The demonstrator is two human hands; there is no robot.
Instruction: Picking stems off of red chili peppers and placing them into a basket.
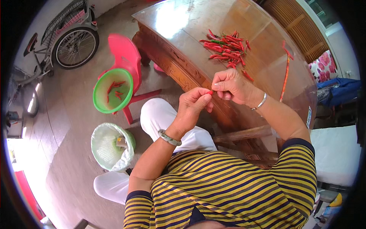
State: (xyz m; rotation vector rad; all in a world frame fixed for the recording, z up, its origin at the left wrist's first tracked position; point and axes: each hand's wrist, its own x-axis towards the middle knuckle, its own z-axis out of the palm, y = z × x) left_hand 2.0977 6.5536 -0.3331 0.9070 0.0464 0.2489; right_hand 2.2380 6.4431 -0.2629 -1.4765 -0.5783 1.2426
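My left hand (197,104) pinches a small red chili pepper (210,92), most of it hidden by the fingers. Right beside it, the bent fingertips of my right hand (226,87) are close to the pepper's end; whether they grip a stem cannot be made out. Beyond my hands, a pile of red chili peppers (226,48) with a green one among them lies on the glass-topped wooden table (266,54). One loose red chili (247,75) lies just behind my right hand. Several red chilies (114,85) rest inside a green plastic basket (97,98) at the left.
The basket is on a pink plastic chair (124,48). Below it, a lined waste bin (95,151) stands on the floor by my legs. A tricycle (75,47) is at the upper left. A red and orange strip-like object (285,75) lies on the table's right side.
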